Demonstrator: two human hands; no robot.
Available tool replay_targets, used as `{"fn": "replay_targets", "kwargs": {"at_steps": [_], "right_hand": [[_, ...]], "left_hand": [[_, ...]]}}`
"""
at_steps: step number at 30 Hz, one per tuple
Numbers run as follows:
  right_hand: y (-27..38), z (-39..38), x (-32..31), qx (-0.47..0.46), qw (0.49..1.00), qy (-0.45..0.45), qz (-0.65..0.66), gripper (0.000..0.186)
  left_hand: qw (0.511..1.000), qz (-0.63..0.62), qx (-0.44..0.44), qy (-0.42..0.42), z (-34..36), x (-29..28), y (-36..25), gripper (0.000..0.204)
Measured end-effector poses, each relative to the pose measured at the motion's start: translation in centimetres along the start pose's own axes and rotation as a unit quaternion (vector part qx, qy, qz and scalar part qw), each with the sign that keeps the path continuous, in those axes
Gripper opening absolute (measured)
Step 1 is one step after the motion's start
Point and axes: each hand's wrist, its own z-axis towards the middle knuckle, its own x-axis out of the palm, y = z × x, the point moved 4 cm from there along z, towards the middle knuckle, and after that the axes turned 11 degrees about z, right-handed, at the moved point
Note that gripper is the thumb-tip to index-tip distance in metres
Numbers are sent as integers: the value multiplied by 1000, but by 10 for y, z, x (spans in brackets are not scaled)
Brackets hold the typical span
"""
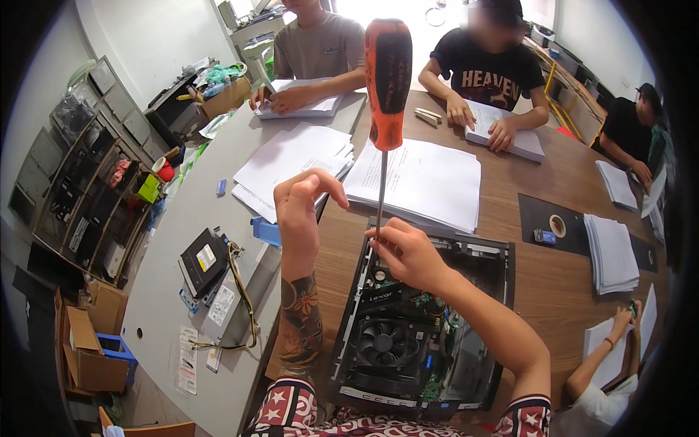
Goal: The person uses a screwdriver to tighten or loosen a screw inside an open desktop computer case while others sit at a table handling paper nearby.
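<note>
A screwdriver [387, 87] with an orange and black handle stands upright, handle up, over the far edge of an opened computer case [507, 306]. My right hand [411, 255] pinches the low end of its thin shaft between thumb and fingers; the tip is hidden there. My left hand [300, 207] is raised left of the shaft, fingers bent and apart, holding nothing. Inside the case, a black cooling fan [384, 344] and green circuit boards show below my right hand.
Stacked papers [426, 178] lie just beyond the case. On the left are a metal power supply [231, 309] with cables and a black disc drive [204, 258]. Across the table, people handle paper stacks; a stapler [427, 116] lies between two of them.
</note>
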Motion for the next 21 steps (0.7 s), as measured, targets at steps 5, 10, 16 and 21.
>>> {"fn": "replay_targets", "kwargs": {"at_steps": [5,10,16,21], "right_hand": [[0,0,2,-11,1000,2,-5,16],[-1,-1,1,-17,1000,0,-3,14],[2,0,4,-32,999,4,0,12],[-1,-1,3,-37,999,1,0,13]], "left_hand": [[999,51,0,10,-1,-4,6,36],[998,53,2,21,-3,-1,7,36],[997,61,16,49,-4,-1,3,30],[997,68,13,25,-3,1,3,23]]}}
